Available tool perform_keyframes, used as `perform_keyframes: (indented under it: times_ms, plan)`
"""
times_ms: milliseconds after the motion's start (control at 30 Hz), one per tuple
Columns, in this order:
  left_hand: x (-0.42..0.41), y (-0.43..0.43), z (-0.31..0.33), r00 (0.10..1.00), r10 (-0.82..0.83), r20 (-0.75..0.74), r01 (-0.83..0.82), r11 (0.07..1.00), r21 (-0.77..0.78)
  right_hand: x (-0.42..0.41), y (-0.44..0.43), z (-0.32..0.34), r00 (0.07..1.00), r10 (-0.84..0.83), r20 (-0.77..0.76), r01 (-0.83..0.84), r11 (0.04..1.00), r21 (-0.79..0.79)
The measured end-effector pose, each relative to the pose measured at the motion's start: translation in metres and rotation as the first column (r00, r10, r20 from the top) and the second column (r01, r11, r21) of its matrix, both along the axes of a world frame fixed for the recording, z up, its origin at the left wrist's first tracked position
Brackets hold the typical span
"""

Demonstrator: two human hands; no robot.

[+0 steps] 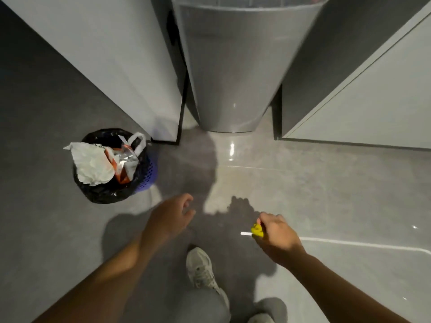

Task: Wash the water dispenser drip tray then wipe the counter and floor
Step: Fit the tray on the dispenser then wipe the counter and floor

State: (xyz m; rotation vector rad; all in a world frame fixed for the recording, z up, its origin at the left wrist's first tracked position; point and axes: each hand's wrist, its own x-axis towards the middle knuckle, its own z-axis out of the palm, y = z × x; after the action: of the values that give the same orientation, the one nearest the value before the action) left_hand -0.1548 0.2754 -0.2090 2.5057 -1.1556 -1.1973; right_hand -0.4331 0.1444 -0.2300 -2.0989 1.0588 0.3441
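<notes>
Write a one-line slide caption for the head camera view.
Right hand grips a yellow cloth above the grey floor, left hand open, a full bin near the water dispenser.

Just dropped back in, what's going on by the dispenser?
A person stands on the glossy grey tile floor, facing the tall grey water dispenser. Their right hand grips a small crumpled yellow cloth above the floor; the left hand is empty, fingers loosely curled. A full purple mesh waste basket with a black bag stands to their left.

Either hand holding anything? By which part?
Right hand grips a small crumpled yellow wad, likely cloth, bunched in its fingers; the exact part cannot be told. Left hand holds nothing.
</notes>
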Motion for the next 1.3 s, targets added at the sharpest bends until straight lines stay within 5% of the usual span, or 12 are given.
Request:
perform_keyframes:
  times_ms: [300, 467, 633, 733, 900, 1300]
  plan:
    - [0.013, 0.017, -0.290, 0.956, -0.275, 0.099, 0.250, 0.945, 0.208, -0.033, 0.070, -0.263, 0.954, 0.295, -0.059, -0.300, 0.928, -0.222]
    - [0.029, 0.013, -0.377, 0.865, -0.428, 0.263, 0.399, 0.903, 0.157, -0.038, 0.034, -0.334, 0.929, 0.316, -0.193, -0.328, 0.944, -0.031]
    - [0.036, 0.007, -0.395, 0.834, -0.440, 0.334, 0.420, 0.898, 0.134, -0.038, -0.015, -0.349, 0.988, 0.063, -0.138, -0.091, 0.974, -0.208]
    - [0.036, 0.009, -0.393, 0.842, -0.433, 0.322, 0.413, 0.901, 0.131, -0.039, -0.047, -0.351, 0.989, 0.000, -0.149, -0.043, 0.957, -0.288]
    - [0.032, 0.007, -0.386, 0.849, -0.427, 0.311, 0.402, 0.904, 0.145, -0.047, -0.036, -0.359, 0.953, -0.303, -0.032, 0.269, 0.886, -0.377]
    - [0.031, 0.011, -0.390, 0.830, -0.444, 0.336, 0.424, 0.895, 0.135, -0.046, 0.023, -0.409, 0.943, -0.222, -0.249, 0.171, 0.962, -0.212]
